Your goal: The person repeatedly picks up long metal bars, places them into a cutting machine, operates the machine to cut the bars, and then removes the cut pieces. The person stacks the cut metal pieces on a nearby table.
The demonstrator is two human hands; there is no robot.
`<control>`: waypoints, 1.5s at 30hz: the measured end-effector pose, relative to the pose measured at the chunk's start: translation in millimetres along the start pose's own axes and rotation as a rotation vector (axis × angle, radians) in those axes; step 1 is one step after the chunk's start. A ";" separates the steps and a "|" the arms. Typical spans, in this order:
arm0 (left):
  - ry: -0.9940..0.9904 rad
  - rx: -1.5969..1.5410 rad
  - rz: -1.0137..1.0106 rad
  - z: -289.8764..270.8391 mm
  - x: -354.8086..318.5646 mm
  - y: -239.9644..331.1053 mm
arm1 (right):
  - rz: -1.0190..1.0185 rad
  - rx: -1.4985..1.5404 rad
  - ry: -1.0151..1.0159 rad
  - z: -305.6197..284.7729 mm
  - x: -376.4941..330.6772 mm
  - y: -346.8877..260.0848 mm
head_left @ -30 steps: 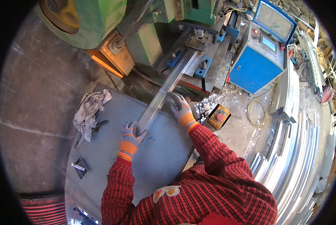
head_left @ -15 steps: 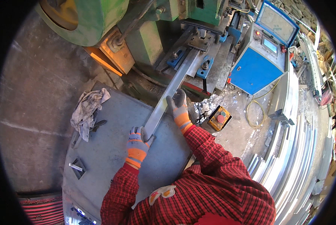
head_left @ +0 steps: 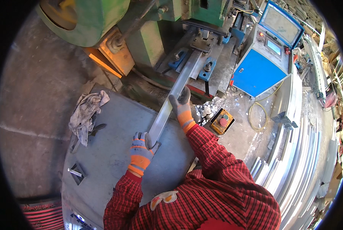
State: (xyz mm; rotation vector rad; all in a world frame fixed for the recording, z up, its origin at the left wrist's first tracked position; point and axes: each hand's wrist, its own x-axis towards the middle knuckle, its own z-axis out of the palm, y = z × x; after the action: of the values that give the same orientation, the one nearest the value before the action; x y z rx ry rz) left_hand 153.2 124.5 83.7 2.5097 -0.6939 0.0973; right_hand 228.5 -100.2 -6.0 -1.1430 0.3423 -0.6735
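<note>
A long silvery metal bar (head_left: 165,114) slants from the table up to the die block (head_left: 202,43) of a green press (head_left: 152,42). Its far end meets the die between two blue clamps. My left hand (head_left: 141,148), in a grey and orange glove, closes around the bar's near end. Farther along, my right hand (head_left: 182,104), gloved alike, grips the bar with the thumb on top and the fingers at its right side. The fingers' undersides are hidden.
A grey table (head_left: 114,153) bears a crumpled rag (head_left: 88,115) and a small dark metal piece (head_left: 77,173). Right of my arm sits a yellow button box (head_left: 222,121). Beyond it stand a blue control cabinet (head_left: 260,71), a yellow hose (head_left: 258,117) and stacked long metal bars (head_left: 294,161).
The bar's near end and my left hand have shifted slightly. My right hand keeps its hold, and the whole view has moved a little to the left.
</note>
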 end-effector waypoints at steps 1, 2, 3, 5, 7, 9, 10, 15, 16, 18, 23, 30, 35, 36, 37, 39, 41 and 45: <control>-0.014 -0.032 -0.006 -0.6 1.4 2.3 | -0.032 0.060 -0.010 -6.8 3.8 9.6; -0.025 -0.056 -0.023 -3.1 0.3 0.9 | 0.017 0.039 -0.017 -5.3 2.5 8.0; -0.036 -0.081 -0.039 -4.9 -0.4 0.1 | 0.029 0.036 -0.027 -3.5 1.1 6.5; -0.026 -0.057 -0.050 -8.4 0.0 1.2 | 0.050 0.030 -0.037 -2.1 0.3 5.2; -0.050 -0.037 -0.049 -8.5 6.0 0.6 | 0.031 0.036 -0.014 -2.0 6.7 7.0; -0.095 -0.019 -0.055 -6.1 18.5 -3.3 | 0.033 0.047 -0.015 -1.0 17.6 8.6; -0.066 0.005 -0.021 0.9 24.9 -4.0 | 0.041 0.055 -0.019 -5.3 28.8 7.1; 0.119 0.150 0.052 46.8 50.6 -12.6 | 0.034 -0.290 -0.132 -41.9 48.3 -21.2; 0.060 0.127 0.016 46.1 57.0 -16.5 | -0.086 -0.537 -0.129 -48.9 42.1 -30.3; -0.053 0.063 -0.054 39.4 77.4 -17.7 | -0.369 -0.940 -0.192 -67.6 1.1 -47.2; 0.020 0.105 -0.006 37.2 70.4 15.1 | -0.152 -1.337 -0.597 -88.6 -95.6 -91.2; 0.048 0.053 -0.015 53.9 100.7 16.9 | -0.099 -1.352 -0.587 -78.9 -93.4 -93.9; 0.021 0.073 -0.008 70.1 117.5 31.8 | -0.103 -1.331 -0.600 -79.7 -91.3 -94.2; 0.023 0.079 -0.006 73.8 122.0 34.7 | -0.162 -1.323 -0.586 -80.8 -91.1 -92.3; 0.052 0.105 0.019 78.4 125.5 32.9 | -0.122 -1.330 -0.598 -79.7 -91.2 -92.3; 0.120 0.164 0.052 82.4 131.7 22.8 | -0.048 -1.338 -0.642 -71.8 -90.5 -97.9; 0.086 0.145 0.059 84.3 141.7 21.8 | -0.107 -1.311 -0.596 -77.0 -92.5 -92.1; 0.111 0.112 0.074 93.4 166.4 30.4 | -0.151 -1.290 -0.572 -80.1 -93.9 -88.6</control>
State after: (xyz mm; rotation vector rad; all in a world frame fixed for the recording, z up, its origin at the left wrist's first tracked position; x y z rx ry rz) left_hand 275.7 -21.5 51.9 2.5617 -0.7547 0.3076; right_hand 83.6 -119.0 35.9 -2.5323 0.1711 -0.1528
